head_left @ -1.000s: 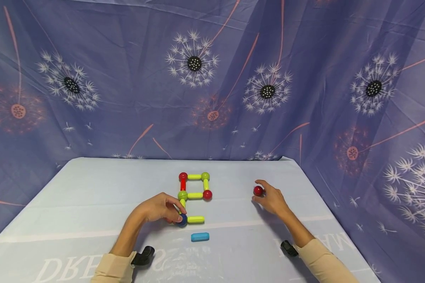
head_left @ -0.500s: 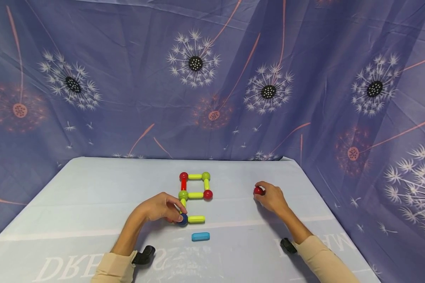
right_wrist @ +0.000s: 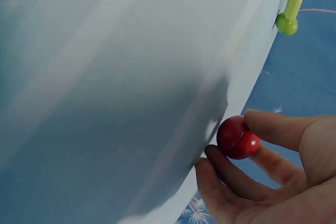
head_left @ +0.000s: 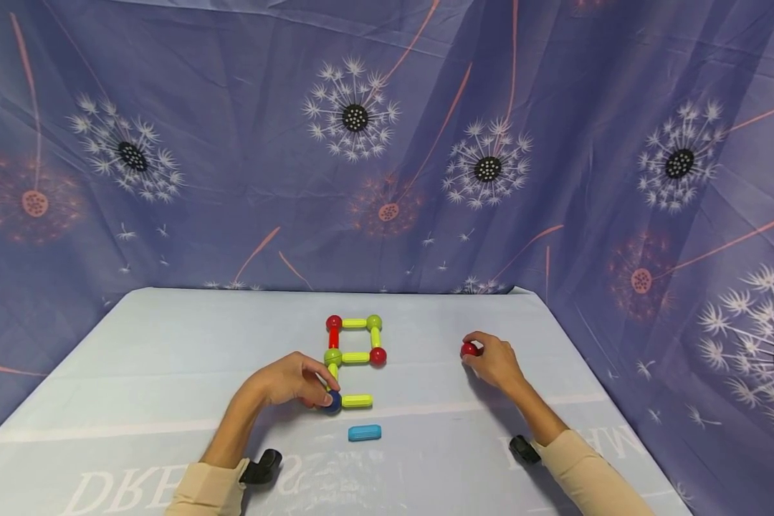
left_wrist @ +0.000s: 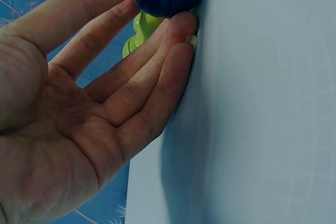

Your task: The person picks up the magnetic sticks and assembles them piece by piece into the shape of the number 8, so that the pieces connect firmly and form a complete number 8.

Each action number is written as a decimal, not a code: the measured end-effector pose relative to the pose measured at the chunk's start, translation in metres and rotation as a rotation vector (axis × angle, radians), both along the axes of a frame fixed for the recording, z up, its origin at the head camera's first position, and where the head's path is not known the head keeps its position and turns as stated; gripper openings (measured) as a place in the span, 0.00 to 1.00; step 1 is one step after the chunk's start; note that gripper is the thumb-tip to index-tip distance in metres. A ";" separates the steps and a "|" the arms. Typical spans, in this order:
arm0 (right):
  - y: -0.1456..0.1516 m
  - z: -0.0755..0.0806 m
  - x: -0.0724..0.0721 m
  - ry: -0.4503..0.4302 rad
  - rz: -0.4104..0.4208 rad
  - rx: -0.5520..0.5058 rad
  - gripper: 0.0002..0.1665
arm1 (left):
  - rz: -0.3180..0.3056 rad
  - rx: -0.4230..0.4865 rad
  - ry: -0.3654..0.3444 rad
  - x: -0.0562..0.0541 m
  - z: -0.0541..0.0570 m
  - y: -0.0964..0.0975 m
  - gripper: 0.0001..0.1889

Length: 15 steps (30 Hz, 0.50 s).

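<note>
My left hand [head_left: 292, 380] holds a dark blue ball [head_left: 333, 403] between thumb and fingers at the near left corner of a ball-and-stick figure. A yellow-green stick [head_left: 357, 401] points right from that ball. Behind it, a square joins a red ball [head_left: 334, 322], two green balls and another red ball [head_left: 378, 356] with yellow-green sticks and one red stick [head_left: 333, 339]. Off to the right, my right hand [head_left: 498, 364] pinches a separate red ball [right_wrist: 236, 137] low over the table, thumb on one side and fingertips on the other.
A loose light blue stick [head_left: 364, 433] lies in front of the figure. The table [head_left: 426, 466] has a pale cloth with printed letters. A purple dandelion-print curtain [head_left: 245, 143] hangs behind it and along the right side.
The right hand's thumb and fingers have closed round the loose red ball, which earlier showed more openly between them. The left hand stays on the blue ball.
</note>
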State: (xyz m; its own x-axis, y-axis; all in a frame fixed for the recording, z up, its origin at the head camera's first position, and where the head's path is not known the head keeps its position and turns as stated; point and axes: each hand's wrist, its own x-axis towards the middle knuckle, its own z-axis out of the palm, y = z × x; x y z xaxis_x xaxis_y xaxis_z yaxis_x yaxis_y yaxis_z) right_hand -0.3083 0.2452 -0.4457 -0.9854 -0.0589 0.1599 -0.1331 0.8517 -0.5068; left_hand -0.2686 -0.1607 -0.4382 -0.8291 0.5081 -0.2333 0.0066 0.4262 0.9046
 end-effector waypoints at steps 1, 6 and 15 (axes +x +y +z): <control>-0.001 0.000 0.000 -0.004 -0.001 -0.013 0.18 | -0.001 0.000 0.000 0.000 0.000 0.000 0.12; -0.014 0.003 0.007 -0.020 0.026 -0.078 0.18 | -0.003 -0.007 0.003 0.000 0.001 0.000 0.12; -0.052 0.005 0.028 -0.083 0.142 -0.145 0.16 | 0.001 -0.016 0.007 0.000 0.001 0.001 0.11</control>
